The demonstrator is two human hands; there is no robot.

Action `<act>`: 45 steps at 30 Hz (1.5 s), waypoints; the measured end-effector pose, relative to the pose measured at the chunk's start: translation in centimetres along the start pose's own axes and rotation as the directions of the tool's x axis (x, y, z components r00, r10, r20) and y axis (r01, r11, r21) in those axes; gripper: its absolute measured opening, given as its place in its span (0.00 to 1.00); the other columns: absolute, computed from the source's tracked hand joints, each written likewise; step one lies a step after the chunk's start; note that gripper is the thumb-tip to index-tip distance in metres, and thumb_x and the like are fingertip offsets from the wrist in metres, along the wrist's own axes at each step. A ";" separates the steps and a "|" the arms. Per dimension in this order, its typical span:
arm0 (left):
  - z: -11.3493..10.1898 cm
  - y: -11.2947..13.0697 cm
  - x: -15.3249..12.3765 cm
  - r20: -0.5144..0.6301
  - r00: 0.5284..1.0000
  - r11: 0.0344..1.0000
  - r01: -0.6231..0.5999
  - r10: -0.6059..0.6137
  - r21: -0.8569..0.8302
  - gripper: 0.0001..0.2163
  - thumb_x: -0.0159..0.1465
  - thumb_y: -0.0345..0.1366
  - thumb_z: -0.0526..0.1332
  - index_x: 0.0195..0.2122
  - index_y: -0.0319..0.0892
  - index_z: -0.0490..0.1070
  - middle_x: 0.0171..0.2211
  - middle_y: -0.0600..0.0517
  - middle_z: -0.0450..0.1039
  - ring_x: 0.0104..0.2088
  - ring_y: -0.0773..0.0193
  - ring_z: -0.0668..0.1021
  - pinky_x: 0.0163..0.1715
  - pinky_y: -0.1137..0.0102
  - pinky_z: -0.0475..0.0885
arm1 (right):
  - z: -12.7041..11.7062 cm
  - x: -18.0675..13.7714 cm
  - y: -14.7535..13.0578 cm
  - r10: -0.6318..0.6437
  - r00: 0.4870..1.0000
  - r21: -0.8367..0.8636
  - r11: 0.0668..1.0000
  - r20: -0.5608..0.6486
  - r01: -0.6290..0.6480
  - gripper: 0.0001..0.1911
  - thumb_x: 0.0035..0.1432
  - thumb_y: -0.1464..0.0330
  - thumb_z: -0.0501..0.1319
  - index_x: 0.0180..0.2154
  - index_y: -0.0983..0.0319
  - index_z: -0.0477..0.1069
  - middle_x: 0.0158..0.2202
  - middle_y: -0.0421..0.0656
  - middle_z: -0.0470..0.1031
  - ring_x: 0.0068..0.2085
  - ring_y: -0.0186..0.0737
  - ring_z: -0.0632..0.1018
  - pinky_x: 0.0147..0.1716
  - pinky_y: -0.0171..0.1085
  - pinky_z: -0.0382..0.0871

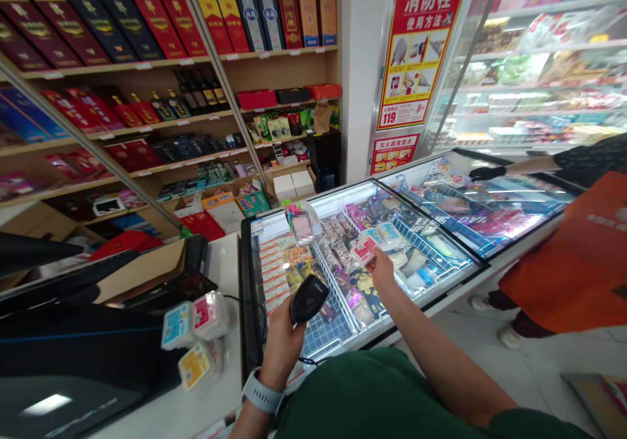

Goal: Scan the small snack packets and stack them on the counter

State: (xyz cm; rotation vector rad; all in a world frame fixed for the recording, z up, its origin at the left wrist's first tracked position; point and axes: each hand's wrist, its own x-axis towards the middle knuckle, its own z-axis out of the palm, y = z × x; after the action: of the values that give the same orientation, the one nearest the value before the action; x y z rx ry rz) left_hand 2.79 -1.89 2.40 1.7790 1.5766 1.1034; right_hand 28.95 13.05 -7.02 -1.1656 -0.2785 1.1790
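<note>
My left hand [284,338] is closed around a black barcode scanner [308,298], its head tilted toward the freezer glass. Farther out, my right hand [381,266] pinches a small pink-and-white packet [365,249] and holds it over the glass lid of the chest freezer [247,282]. A light watch sits on my left wrist. Beneath the glass lie several wrapped frozen items in wire baskets.
Three small packets [193,334] lie on the white counter beside a dark checkout screen [59,354]. A person in an orange vest [578,256] stands at right, a gloved hand [484,172] on the second freezer. Shelves of boxed goods fill the back wall.
</note>
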 end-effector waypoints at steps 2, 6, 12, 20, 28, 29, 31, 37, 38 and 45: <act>0.0 -0.1 0.0 -0.004 1.000 1.000 -0.003 0.003 -0.008 0.24 0.54 0.24 0.57 0.53 0.40 0.71 0.48 0.45 0.79 0.51 0.52 0.80 0.55 0.55 0.73 | 0.2 -0.2 0.3 0.043 0.999 -0.008 0.999 0.007 -0.043 0.09 0.58 0.60 0.59 0.35 0.59 0.68 0.26 0.39 0.77 0.25 0.36 0.78 0.22 0.33 0.73; -0.1 -0.3 -0.1 -0.012 1.000 1.000 0.017 -0.017 -0.017 0.22 0.54 0.24 0.58 0.52 0.40 0.72 0.48 0.45 0.79 0.51 0.51 0.80 0.55 0.55 0.73 | 0.7 -0.8 0.8 0.171 0.985 -0.102 0.980 -0.018 -0.171 0.09 0.64 0.63 0.54 0.34 0.60 0.67 0.24 0.42 0.76 0.22 0.37 0.76 0.16 0.32 0.66; -0.2 -0.7 -0.4 -0.001 0.998 0.998 0.060 -0.060 -0.026 0.23 0.55 0.24 0.57 0.53 0.40 0.71 0.50 0.44 0.78 0.53 0.51 0.78 0.56 0.53 0.72 | 0.8 -1.8 0.9 0.279 0.940 -0.194 0.951 0.197 -0.242 0.06 0.53 0.75 0.61 0.34 0.61 0.70 0.30 0.44 0.81 0.32 0.41 0.82 0.31 0.37 0.79; -0.4 0.1 -0.1 -0.002 1.000 1.000 0.023 -0.023 -0.007 0.24 0.55 0.22 0.57 0.53 0.41 0.71 0.50 0.45 0.78 0.52 0.52 0.78 0.56 0.53 0.72 | 0.9 -2.2 1.0 0.254 0.910 -0.380 0.917 0.328 -0.119 0.05 0.49 0.76 0.67 0.27 0.62 0.73 0.27 0.42 0.81 0.32 0.39 0.83 0.39 0.35 0.80; -0.3 -0.2 -0.2 -0.017 0.999 0.998 0.047 -0.047 0.040 0.22 0.55 0.23 0.58 0.52 0.41 0.72 0.48 0.45 0.79 0.51 0.51 0.79 0.55 0.52 0.73 | 0.8 -2.1 1.2 0.278 0.923 -0.561 0.823 0.265 -0.088 0.04 0.56 0.70 0.65 0.29 0.61 0.72 0.20 0.44 0.79 0.26 0.43 0.83 0.28 0.35 0.78; -0.3 -0.3 -0.2 -0.011 0.999 0.998 0.047 -0.047 0.037 0.22 0.55 0.23 0.58 0.52 0.41 0.72 0.48 0.45 0.79 0.51 0.51 0.79 0.55 0.53 0.73 | 0.8 -2.0 1.3 0.260 0.929 -0.569 0.820 0.264 -0.068 0.05 0.56 0.69 0.65 0.28 0.61 0.71 0.19 0.43 0.78 0.25 0.43 0.82 0.27 0.35 0.78; -0.3 -0.3 -0.1 0.003 0.999 0.998 0.047 -0.047 0.031 0.23 0.55 0.23 0.58 0.53 0.41 0.71 0.48 0.45 0.79 0.51 0.51 0.79 0.56 0.54 0.73 | 0.7 -1.9 1.6 0.195 0.948 -0.569 0.822 0.252 -0.018 0.06 0.53 0.70 0.67 0.26 0.61 0.71 0.18 0.41 0.77 0.24 0.42 0.82 0.26 0.35 0.78; -0.3 -0.5 0.0 0.010 0.999 0.999 0.048 -0.048 0.024 0.24 0.54 0.23 0.58 0.53 0.41 0.71 0.50 0.45 0.78 0.53 0.51 0.78 0.57 0.53 0.71 | 0.4 -1.6 1.9 0.075 0.951 -0.498 0.862 0.299 0.089 0.05 0.48 0.75 0.67 0.29 0.61 0.75 0.21 0.37 0.78 0.23 0.39 0.81 0.28 0.34 0.77; -0.3 -0.5 0.0 0.014 0.999 0.999 0.046 -0.047 0.024 0.24 0.55 0.23 0.58 0.53 0.41 0.70 0.50 0.45 0.78 0.54 0.51 0.78 0.57 0.53 0.71 | 0.4 -1.6 1.9 0.070 0.949 -0.500 0.861 0.306 0.098 0.06 0.48 0.76 0.66 0.30 0.60 0.76 0.22 0.37 0.78 0.24 0.38 0.81 0.28 0.35 0.77; -0.4 -0.5 0.2 -0.006 0.999 0.997 0.043 -0.043 0.061 0.22 0.55 0.24 0.59 0.52 0.41 0.71 0.49 0.45 0.79 0.52 0.51 0.79 0.56 0.53 0.73 | 0.6 -1.7 1.7 -0.026 0.940 -0.523 0.826 0.340 0.212 0.07 0.48 0.75 0.66 0.31 0.59 0.76 0.26 0.37 0.80 0.26 0.39 0.80 0.31 0.35 0.75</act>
State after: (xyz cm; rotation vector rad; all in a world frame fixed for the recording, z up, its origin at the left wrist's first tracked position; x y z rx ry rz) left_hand 2.20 -1.65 2.20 1.7747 1.6602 1.0502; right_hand 26.83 11.87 -7.49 -1.4239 -0.9876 1.2078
